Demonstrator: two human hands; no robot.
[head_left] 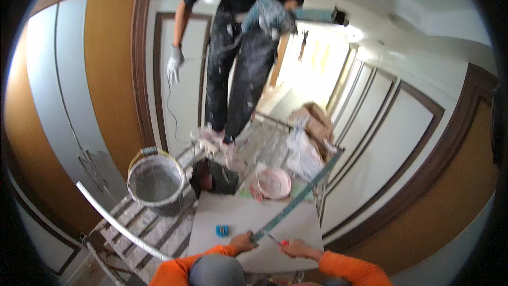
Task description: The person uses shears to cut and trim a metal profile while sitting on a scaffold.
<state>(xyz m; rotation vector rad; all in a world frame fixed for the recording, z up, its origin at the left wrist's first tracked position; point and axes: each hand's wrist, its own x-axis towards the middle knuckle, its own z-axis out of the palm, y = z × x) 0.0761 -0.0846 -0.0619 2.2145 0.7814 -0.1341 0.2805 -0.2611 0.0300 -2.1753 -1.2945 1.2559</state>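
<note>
A pale flat board (211,209) lies in front of me on the platform. Across it runs a long green straightedge (301,196), slanting from near my hands toward the far right. My left hand (243,242) grips the straightedge at its near end. In my right hand (299,249) is a knife with a red handle (284,243); its thin blade reaches close to the straightedge's near end. A blue tape measure (222,230) sits on the board, left of the straightedge and beyond my left hand.
A bucket of grey material (157,180) stands on the slats at left, near a long white strip (119,225). Beyond the board are a pink basin (273,182) and bags (306,148). Another person (241,58) stands ahead, holding a blue-grey tool. Panelled doors flank both sides.
</note>
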